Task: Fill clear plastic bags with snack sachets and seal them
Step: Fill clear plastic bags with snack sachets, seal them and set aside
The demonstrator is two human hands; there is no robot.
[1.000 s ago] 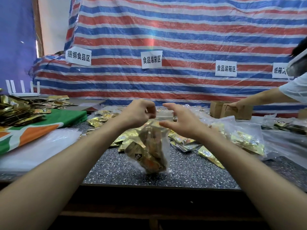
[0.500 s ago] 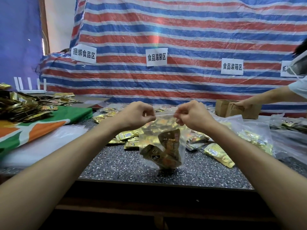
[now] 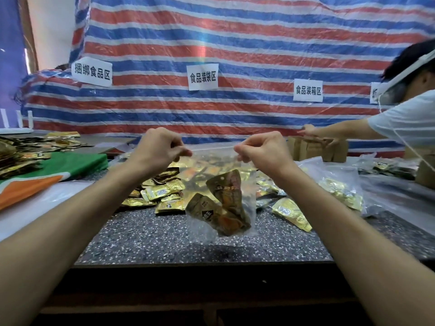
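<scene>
I hold a clear plastic bag (image 3: 213,158) up in front of me above the speckled table (image 3: 164,238). My left hand (image 3: 157,149) pinches its top left corner and my right hand (image 3: 263,150) pinches its top right corner, stretching the top edge between them. Several brown and gold snack sachets (image 3: 223,205) sag in the bag's bottom. A heap of loose gold sachets (image 3: 162,194) lies on the table behind the bag.
Filled clear bags (image 3: 339,184) lie at the right. A green, orange and white cloth (image 3: 58,170) with more sachets (image 3: 21,151) covers the left. Another person's arm (image 3: 339,131) reaches to cardboard boxes (image 3: 313,147) at the back right. A striped tarp with paper labels hangs behind.
My right hand closed onto the bag's top edge, then both hands moved apart along it, pulling the top taut. The bag rose a little off the table.
</scene>
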